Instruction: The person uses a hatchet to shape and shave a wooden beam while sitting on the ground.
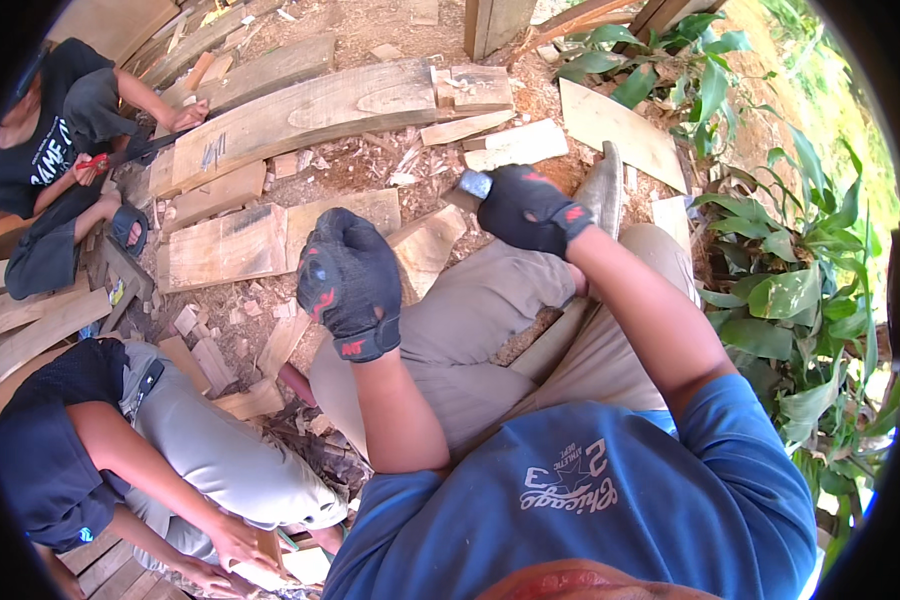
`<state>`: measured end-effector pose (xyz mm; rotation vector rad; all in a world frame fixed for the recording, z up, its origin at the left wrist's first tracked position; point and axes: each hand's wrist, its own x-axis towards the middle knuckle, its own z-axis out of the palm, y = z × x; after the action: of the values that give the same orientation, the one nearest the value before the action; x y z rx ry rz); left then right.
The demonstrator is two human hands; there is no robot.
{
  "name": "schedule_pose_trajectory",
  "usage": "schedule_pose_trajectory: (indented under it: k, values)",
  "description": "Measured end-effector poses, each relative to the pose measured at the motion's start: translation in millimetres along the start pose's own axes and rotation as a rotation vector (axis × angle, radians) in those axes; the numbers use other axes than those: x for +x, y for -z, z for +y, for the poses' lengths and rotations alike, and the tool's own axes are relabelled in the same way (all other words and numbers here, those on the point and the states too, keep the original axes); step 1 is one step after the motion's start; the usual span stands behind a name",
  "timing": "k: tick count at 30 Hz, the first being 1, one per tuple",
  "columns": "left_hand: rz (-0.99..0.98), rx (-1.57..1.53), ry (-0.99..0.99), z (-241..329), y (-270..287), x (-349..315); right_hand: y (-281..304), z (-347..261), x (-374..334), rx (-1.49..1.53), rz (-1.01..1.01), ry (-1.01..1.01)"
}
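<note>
Gripping a grey-ended object (472, 186), probably stiff and weighty, the right hand (526, 209) is holding it, sensibly, behind that end; the left hand (351, 286) is clenching, contents unclear.

Leafy green plants (785, 295) line the right side.

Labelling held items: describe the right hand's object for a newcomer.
From the blue shirt at the bottom, follow the right forearm to the black-gloved right hand. The blocky object sticks out left of that fist, its shiny grey face unlike the pale wood pieces nearby.
</note>
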<state>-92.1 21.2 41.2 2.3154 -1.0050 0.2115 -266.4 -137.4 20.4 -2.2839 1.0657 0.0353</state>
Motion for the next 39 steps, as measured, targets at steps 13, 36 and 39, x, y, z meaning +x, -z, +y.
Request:
schedule_pose_trajectory:
  k: [13, 36, 39]
  values:
    - [-0.024, 0.006, 0.096, -7, 3, 0, 37, -53, -31, 0.076, 0.175, 0.134]
    - [-0.057, 0.032, 0.119, -13, 1, 3, 14, -59, -48, 0.053, 0.072, 0.002]
    - [-0.043, 0.019, 0.050, -4, -6, 0, -62, -7, -15, 0.001, 0.089, -0.049]
